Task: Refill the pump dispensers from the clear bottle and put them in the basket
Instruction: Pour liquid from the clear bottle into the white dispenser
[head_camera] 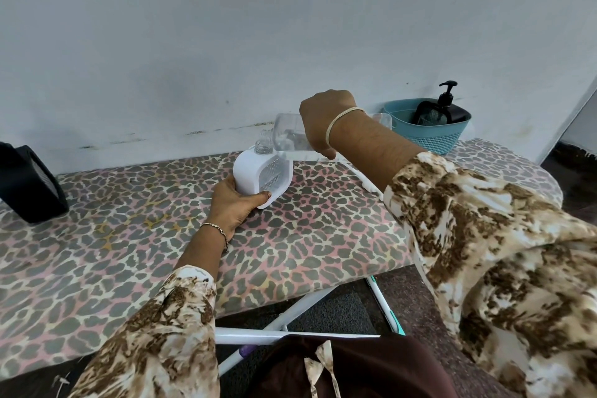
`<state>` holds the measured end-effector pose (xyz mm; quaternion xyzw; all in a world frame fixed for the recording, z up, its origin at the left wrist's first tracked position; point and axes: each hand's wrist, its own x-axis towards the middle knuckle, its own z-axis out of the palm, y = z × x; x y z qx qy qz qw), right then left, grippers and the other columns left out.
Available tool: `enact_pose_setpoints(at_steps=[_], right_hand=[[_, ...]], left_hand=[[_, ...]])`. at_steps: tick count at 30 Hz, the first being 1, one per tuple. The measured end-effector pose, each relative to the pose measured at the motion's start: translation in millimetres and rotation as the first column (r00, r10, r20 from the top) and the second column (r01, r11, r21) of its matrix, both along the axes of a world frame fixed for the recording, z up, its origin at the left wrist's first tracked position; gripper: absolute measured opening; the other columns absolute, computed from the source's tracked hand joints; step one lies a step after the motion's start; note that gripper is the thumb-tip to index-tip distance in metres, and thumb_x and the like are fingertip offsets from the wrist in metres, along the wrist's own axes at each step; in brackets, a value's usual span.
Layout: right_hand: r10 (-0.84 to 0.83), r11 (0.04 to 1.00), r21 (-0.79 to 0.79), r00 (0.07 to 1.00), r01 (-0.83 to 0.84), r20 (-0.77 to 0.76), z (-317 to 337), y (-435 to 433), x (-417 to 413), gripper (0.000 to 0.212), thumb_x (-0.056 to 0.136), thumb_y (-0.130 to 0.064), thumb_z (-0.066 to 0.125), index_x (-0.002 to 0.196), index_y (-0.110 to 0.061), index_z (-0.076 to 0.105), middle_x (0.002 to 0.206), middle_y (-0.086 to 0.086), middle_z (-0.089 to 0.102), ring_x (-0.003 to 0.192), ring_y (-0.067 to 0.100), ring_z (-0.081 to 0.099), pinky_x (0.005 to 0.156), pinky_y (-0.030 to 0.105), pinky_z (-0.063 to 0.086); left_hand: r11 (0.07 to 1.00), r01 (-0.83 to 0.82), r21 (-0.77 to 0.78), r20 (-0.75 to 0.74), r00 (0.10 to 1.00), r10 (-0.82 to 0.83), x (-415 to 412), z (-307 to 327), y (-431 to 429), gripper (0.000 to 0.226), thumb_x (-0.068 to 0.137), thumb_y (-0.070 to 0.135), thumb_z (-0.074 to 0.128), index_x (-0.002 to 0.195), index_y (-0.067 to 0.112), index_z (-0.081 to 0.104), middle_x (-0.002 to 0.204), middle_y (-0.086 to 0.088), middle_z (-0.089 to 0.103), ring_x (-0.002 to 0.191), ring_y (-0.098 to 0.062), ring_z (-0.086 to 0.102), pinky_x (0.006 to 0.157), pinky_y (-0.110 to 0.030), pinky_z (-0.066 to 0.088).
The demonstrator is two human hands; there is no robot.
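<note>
- At the far left a black object (29, 184) sat on the leopard-print ironing board (307, 236), cut off by the frame edge; I could not tell what it was.
- The white dispenser (250, 174) stood near the middle of the board, tilted back, with a clear ribbed panel on its front and an open clear neck on top with no pump.
- The left hand (234, 203) gripped the dispenser's base, thumb across the lower front edge and fingers wrapped behind it, out of sight.
- The clear bottle (290, 137) was held nearly level just above the dispenser's neck, its mouth end close to that opening, with some clear liquid inside.
- The right hand (323, 119) came down over the bottle with its back to me, fingers curled around the bottle's middle and hiding much of it.
- A white piece (358, 176) lay on the board, partly hidden under the right forearm and hard to make out.
- The teal basket (433, 136) stood at the board's far right by the wall, holding a black pump dispenser (447, 108) whose lower half its rim hid.
</note>
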<state>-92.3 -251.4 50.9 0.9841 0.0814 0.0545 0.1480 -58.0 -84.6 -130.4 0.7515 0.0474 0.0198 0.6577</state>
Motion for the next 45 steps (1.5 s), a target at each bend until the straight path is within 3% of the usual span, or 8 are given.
enact_pose_setpoints(at_steps=[7, 15, 20, 25, 29, 39, 45], right_hand=[[0.001, 1.000, -0.012, 1.000, -0.001, 0.004, -0.5, 0.1, 1.1, 0.029, 0.088, -0.015, 0.057, 0.116, -0.008, 0.058, 0.110, 0.006, 0.063, 0.103, 0.025, 0.059, 0.074, 0.031, 0.039], [-0.018, 1.000, -0.001, 1.000, 0.018, -0.003, -0.1, 0.5, 3.4, 0.029, 0.087, -0.015, 0.058, 0.115, -0.010, 0.058, 0.094, 0.003, 0.057, 0.084, 0.022, 0.050, 0.073, 0.031, 0.039], [-0.004, 1.000, 0.005, 1.000, 0.004, -0.003, -0.3, -0.1, 3.8, 0.029, 0.088, -0.016, 0.056, 0.116, -0.009, 0.057, 0.108, 0.005, 0.062, 0.101, 0.025, 0.058, 0.074, 0.031, 0.039], [-0.008, 1.000, -0.004, 1.000, 0.008, -0.011, 1.5, 0.1, 2.4, 0.029, 0.088, -0.018, 0.057, 0.116, -0.010, 0.058, 0.109, 0.005, 0.063, 0.097, 0.024, 0.058, 0.073, 0.030, 0.039], [-0.017, 1.000, -0.013, 1.000, 0.017, -0.011, 1.1, 0.5, 3.0, 0.028, 0.088, -0.018, 0.056, 0.115, -0.010, 0.057, 0.096, 0.004, 0.057, 0.084, 0.022, 0.048, 0.073, 0.031, 0.039], [-0.025, 1.000, -0.004, 1.000, 0.025, -0.015, -0.7, 0.4, 5.4, 0.029, 0.084, -0.011, 0.058, 0.113, -0.011, 0.058, 0.090, 0.002, 0.052, 0.082, 0.022, 0.048, 0.072, 0.031, 0.039], [-0.014, 1.000, 0.001, 1.000, 0.014, -0.007, -2.0, -1.7, 5.2, 0.031, 0.085, -0.013, 0.059, 0.115, -0.010, 0.058, 0.107, 0.005, 0.063, 0.096, 0.024, 0.057, 0.073, 0.031, 0.039]], left_hand=[[1.000, 0.002, 0.008, 0.004, 1.000, -0.002, -0.1, -0.5, 0.5, 0.057, 0.067, 0.003, 0.084, 0.119, 0.007, 0.061, 0.107, -0.013, 0.068, 0.075, -0.024, 0.068, 0.048, -0.022, 0.052], [1.000, -0.005, 0.007, -0.002, 1.000, 0.005, -0.9, 0.3, -0.4, 0.058, 0.067, 0.004, 0.084, 0.119, 0.007, 0.059, 0.109, -0.013, 0.068, 0.076, -0.025, 0.069, 0.049, -0.024, 0.053], [1.000, -0.009, 0.005, -0.010, 1.000, 0.009, -1.3, 1.0, -0.8, 0.060, 0.067, 0.004, 0.084, 0.121, 0.008, 0.059, 0.110, -0.011, 0.067, 0.078, -0.024, 0.070, 0.055, -0.028, 0.057], [1.000, -0.016, 0.008, -0.001, 1.000, 0.016, -1.3, 1.0, -0.9, 0.061, 0.067, 0.003, 0.084, 0.122, 0.008, 0.059, 0.112, -0.011, 0.067, 0.083, -0.024, 0.070, 0.054, -0.027, 0.057], [1.000, -0.012, 0.004, -0.002, 1.000, 0.012, -2.8, 2.2, -1.5, 0.059, 0.068, 0.002, 0.083, 0.121, 0.009, 0.058, 0.111, -0.011, 0.067, 0.074, -0.020, 0.069, 0.055, -0.029, 0.058], [1.000, -0.015, 0.003, -0.005, 1.000, 0.015, -3.6, 2.7, -1.7, 0.058, 0.068, 0.002, 0.083, 0.119, 0.008, 0.058, 0.110, -0.013, 0.067, 0.074, -0.022, 0.068, 0.048, -0.023, 0.054], [1.000, -0.016, 0.001, -0.015, 1.000, 0.016, -3.9, 3.7, -1.9, 0.057, 0.068, 0.002, 0.083, 0.119, 0.009, 0.058, 0.110, -0.011, 0.067, 0.071, -0.019, 0.069, 0.052, -0.026, 0.057]])
